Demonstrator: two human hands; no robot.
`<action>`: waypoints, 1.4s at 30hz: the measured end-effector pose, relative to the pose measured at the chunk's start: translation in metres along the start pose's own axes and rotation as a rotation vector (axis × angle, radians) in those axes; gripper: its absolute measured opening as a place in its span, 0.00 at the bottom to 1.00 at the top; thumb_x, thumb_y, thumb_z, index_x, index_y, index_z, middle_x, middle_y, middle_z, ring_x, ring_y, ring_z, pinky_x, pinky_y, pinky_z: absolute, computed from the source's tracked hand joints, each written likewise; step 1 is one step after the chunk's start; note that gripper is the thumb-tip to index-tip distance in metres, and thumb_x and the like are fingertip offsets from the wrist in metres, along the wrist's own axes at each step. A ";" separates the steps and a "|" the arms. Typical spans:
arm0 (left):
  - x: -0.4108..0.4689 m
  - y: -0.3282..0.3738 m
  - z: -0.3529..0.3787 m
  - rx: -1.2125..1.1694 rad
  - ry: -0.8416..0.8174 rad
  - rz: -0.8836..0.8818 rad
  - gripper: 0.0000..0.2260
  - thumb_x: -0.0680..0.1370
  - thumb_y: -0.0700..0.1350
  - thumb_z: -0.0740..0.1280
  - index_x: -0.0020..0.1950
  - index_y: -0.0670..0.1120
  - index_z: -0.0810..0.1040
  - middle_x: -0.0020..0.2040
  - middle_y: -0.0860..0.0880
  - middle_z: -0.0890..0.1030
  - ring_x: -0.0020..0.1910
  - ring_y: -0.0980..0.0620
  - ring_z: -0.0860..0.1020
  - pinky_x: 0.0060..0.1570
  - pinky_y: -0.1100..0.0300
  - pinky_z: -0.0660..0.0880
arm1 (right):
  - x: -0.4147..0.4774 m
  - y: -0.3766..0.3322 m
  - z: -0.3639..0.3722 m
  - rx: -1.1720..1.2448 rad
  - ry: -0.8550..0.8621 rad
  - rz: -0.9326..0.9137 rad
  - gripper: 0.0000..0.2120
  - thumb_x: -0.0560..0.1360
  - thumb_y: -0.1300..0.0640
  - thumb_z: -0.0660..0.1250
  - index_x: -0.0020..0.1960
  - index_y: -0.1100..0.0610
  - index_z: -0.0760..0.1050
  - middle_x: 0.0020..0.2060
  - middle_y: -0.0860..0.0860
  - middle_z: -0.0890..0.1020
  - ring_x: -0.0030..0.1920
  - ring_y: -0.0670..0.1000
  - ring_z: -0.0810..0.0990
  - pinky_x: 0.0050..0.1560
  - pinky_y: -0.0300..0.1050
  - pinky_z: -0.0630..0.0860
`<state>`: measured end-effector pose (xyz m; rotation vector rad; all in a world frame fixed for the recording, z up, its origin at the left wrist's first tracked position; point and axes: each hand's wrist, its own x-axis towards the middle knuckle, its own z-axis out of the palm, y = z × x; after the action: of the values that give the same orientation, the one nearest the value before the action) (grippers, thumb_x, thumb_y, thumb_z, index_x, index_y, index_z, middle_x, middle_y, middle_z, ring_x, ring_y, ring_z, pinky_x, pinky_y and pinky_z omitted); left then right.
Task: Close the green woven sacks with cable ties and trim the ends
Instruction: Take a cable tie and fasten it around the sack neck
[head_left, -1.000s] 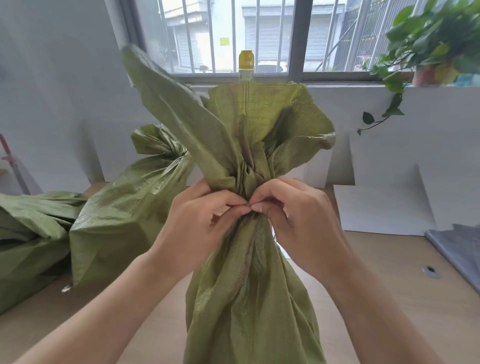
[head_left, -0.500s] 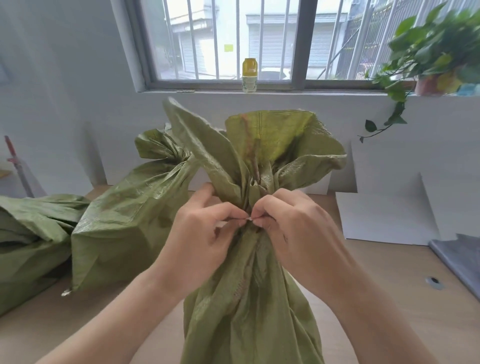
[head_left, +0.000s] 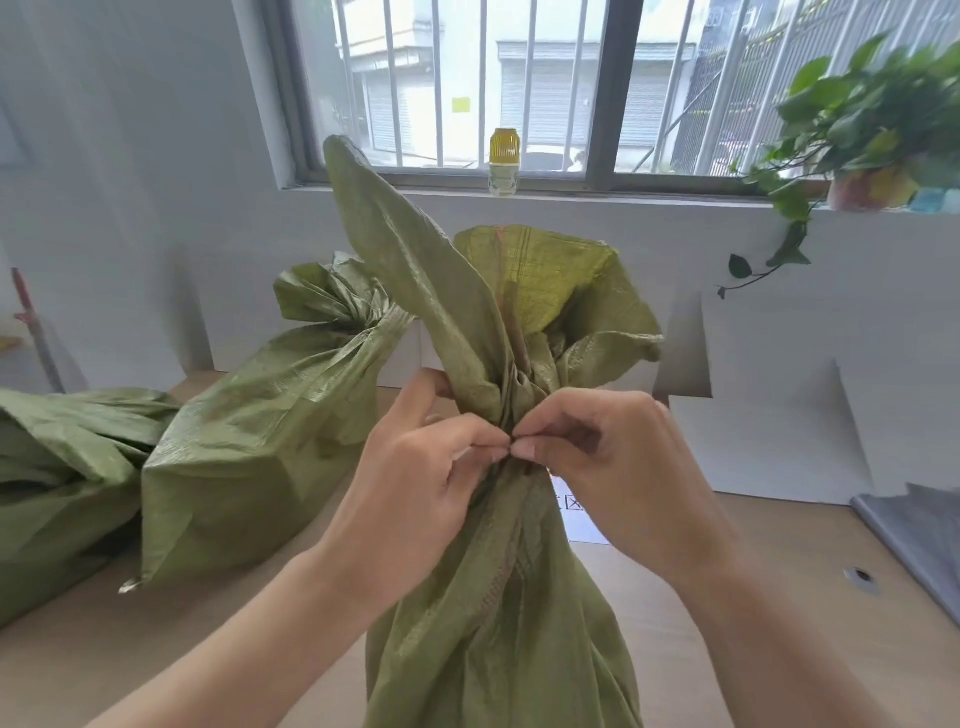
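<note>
Directly between them, the left hand and right hand pinch the green sack at its gathered neck.

Three green woven sacks of crinkled plastic weave. The front sack stands upright, its neck gathered tight between the left hand and right hand, whose fingertips pinch it where they meet. Above the hands its mouth flares into loose flaps, one tall flap leaning left. A second sack sits just left of the left hand. It is bulky, its neck bunched up and to the left. A third sack lies farther left, slumped and cut off by the edge.
</note>
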<state>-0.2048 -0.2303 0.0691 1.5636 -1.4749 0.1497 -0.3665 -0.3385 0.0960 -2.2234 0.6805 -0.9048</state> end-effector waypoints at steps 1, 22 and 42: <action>-0.001 -0.001 0.000 -0.005 0.008 0.006 0.06 0.78 0.38 0.74 0.52 0.48 0.89 0.55 0.53 0.76 0.46 0.56 0.84 0.50 0.61 0.81 | 0.001 0.001 -0.001 0.039 -0.028 0.017 0.07 0.76 0.61 0.77 0.45 0.49 0.87 0.35 0.39 0.86 0.38 0.41 0.83 0.40 0.31 0.74; 0.010 -0.013 -0.013 -0.220 -0.130 -0.132 0.06 0.77 0.45 0.77 0.52 0.52 0.89 0.50 0.47 0.86 0.48 0.53 0.87 0.53 0.57 0.83 | -0.001 0.007 0.018 0.391 -0.001 0.032 0.17 0.75 0.72 0.74 0.38 0.60 0.68 0.39 0.51 0.87 0.45 0.52 0.87 0.52 0.61 0.81; 0.017 -0.021 -0.014 -0.472 -0.237 -0.310 0.13 0.78 0.26 0.70 0.40 0.42 0.79 0.39 0.47 0.78 0.42 0.50 0.83 0.47 0.57 0.83 | -0.006 0.016 0.018 0.165 0.116 -0.152 0.15 0.72 0.71 0.78 0.37 0.59 0.74 0.38 0.46 0.88 0.45 0.42 0.88 0.48 0.39 0.83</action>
<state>-0.1763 -0.2365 0.0767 1.4229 -1.3002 -0.5435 -0.3602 -0.3390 0.0716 -2.1096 0.4748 -1.1311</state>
